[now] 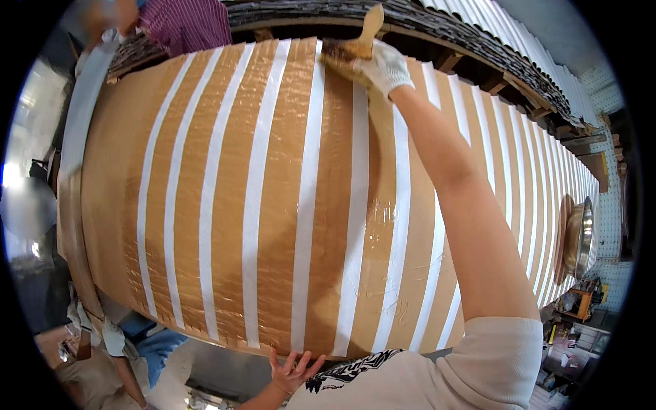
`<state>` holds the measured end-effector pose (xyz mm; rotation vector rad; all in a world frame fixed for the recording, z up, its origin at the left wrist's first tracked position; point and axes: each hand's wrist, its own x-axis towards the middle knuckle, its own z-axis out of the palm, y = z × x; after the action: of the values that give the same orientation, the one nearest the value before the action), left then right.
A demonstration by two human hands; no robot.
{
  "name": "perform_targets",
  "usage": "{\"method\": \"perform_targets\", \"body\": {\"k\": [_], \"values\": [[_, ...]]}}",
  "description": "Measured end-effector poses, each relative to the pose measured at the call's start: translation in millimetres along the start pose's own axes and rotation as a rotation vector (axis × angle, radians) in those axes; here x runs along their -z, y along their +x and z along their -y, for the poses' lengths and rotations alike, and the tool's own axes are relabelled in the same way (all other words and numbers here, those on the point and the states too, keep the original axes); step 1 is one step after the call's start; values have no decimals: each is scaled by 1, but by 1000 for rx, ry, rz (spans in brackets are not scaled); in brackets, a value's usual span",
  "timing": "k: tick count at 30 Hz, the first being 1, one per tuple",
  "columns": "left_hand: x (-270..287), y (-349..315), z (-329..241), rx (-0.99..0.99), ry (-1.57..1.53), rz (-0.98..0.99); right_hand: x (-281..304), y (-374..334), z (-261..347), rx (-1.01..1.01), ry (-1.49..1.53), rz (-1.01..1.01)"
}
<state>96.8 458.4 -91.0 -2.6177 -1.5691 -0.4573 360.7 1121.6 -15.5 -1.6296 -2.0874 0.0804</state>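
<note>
Brown sheets with white stripes [273,198] lie fanned out across a long table. At their far edge, my right hand [388,70], in a white knit glove, is closed around a wide brush [371,26] with a pale wooden handle. The bristles touch the sheets, and the handle tilts up and away. A glossy wet film covers the stripes left of the brush and part of the middle. My bare left hand [295,371] rests on the near edge with its fingers spread, holding nothing.
A metal bowl [580,239] stands on the sheets at the far right. Stacked thin dark layers [478,48] run behind the table. One person in a purple striped shirt [186,26] stands at the upper left; another person's gloved hand [113,336] is at the lower left beside a long bar [74,171].
</note>
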Motion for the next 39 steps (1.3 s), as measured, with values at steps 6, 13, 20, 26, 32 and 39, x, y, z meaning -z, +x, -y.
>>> {"method": "perform_targets", "body": {"k": [6,13,20,26,32,39], "values": [[18,5,4,-12,-85,154,13,-52,35,-32,-194,42],[15,7,0,16,-108,92,115,-305,135,433,78,178],[41,12,-8,64,-217,156,165,-436,156,513,380,413],[47,-3,-20,187,-260,-107,150,-405,182,252,279,149],[33,-13,-6,384,-243,-167,161,-523,209,399,90,294],[32,-14,-15,414,-198,-108,167,-454,144,305,-7,224]]}}
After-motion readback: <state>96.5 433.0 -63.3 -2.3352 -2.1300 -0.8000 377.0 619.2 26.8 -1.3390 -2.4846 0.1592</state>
